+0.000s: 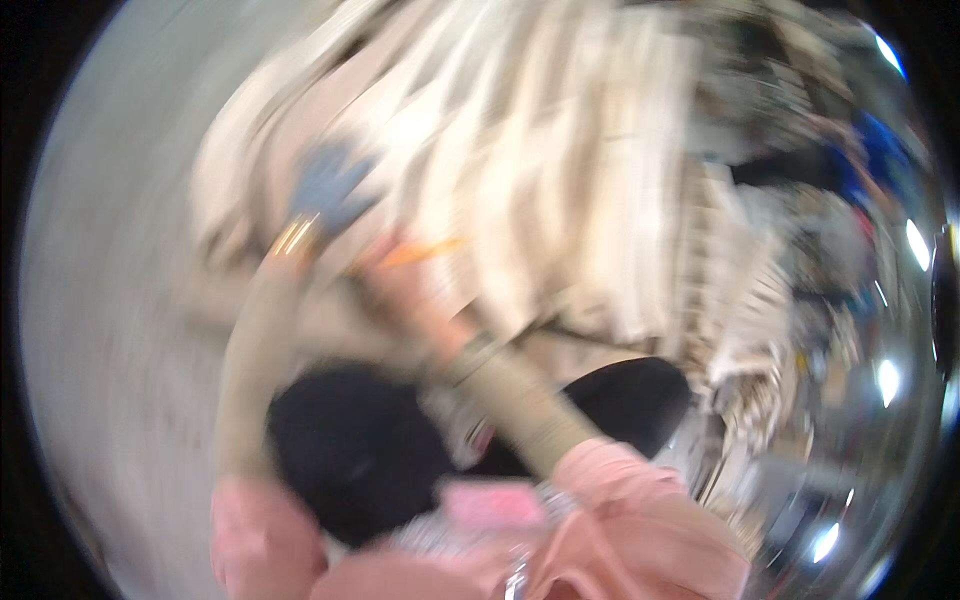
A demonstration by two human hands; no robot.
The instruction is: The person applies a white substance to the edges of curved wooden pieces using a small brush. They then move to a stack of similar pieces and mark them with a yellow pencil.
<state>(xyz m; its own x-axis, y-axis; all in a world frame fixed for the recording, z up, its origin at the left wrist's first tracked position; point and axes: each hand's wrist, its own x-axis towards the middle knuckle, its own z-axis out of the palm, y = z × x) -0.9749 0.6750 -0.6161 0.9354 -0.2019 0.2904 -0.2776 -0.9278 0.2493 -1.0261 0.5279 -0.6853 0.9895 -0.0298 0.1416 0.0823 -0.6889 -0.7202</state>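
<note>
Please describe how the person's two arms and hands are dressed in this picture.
The picture is badly blurred. Both arms have pink sleeves pushed up near the elbows. The left hand seems to wear a blue-grey glove, with gold-coloured bangles at the wrist. The right hand has a wristband.

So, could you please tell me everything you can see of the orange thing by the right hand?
The orange thing is a thin, pointed streak, pencil-like, though blur hides its material. It lies nearly level, tip toward the right and slightly up, over pale striped fabric. Its near end meets the right hand; the grip itself is too blurred to judge.
</note>
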